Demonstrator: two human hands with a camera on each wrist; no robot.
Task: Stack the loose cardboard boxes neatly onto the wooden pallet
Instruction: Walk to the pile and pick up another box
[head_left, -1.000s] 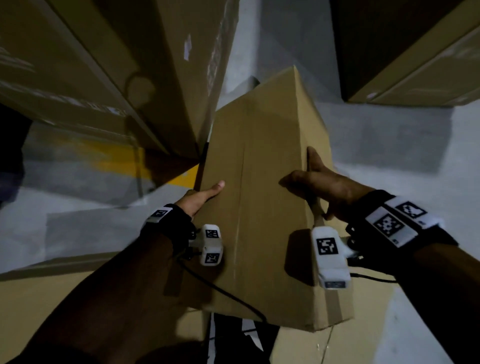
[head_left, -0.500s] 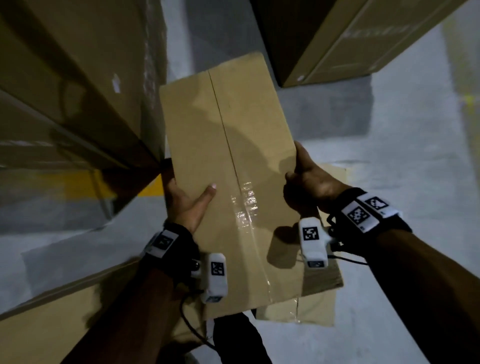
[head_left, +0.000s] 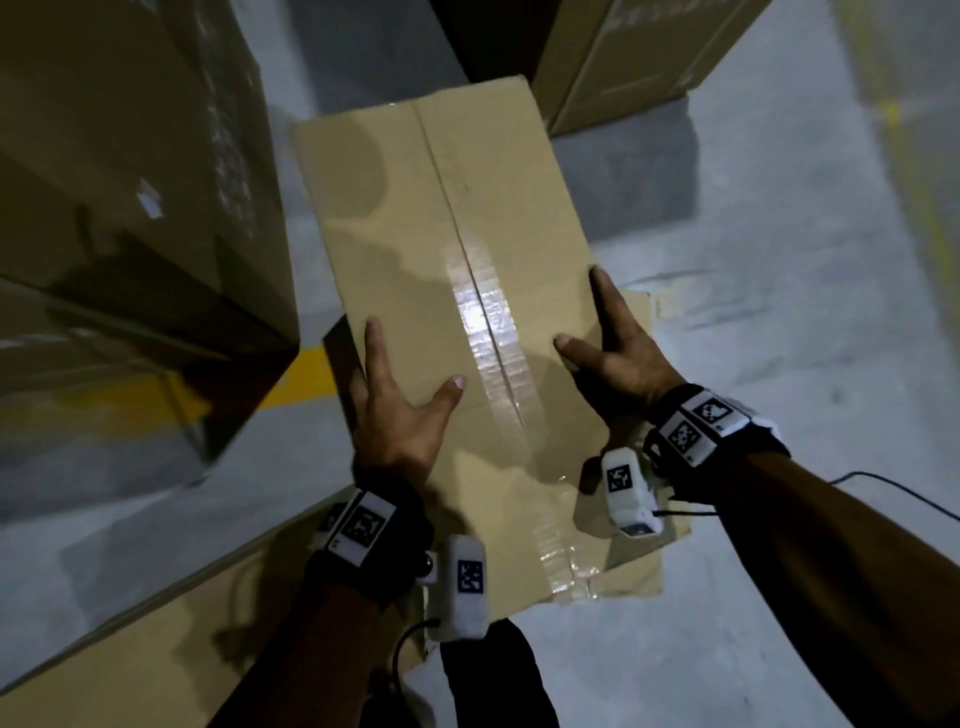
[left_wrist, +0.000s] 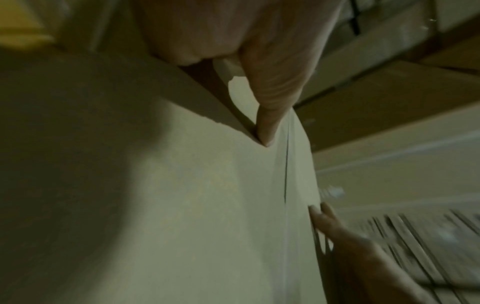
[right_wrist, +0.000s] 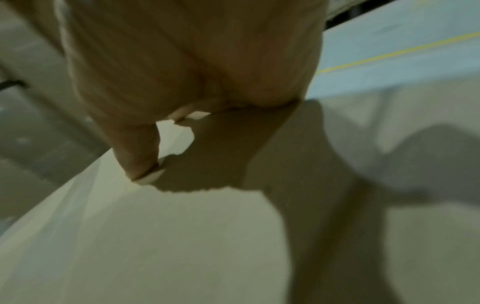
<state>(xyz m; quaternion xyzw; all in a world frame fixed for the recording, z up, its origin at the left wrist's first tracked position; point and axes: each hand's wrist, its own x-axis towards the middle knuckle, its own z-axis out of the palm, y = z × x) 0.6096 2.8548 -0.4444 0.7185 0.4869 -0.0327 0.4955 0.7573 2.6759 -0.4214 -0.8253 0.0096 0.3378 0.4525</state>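
The cardboard box (head_left: 447, 291) is a long, plain brown oblong with a glossy strip of clear tape along its centre seam; its long axis runs away from the person, tilted slightly leftward. It is held above the grey concrete floor (head_left: 779, 312). The left hand (head_left: 400, 415) grips its left edge, thumb flat on top, fingers wrapped over the side. The right hand (head_left: 618, 348) clasps the right edge likewise. Larger stacked cartons (head_left: 130, 182) stand just left; another carton (head_left: 623, 57) sits beyond.
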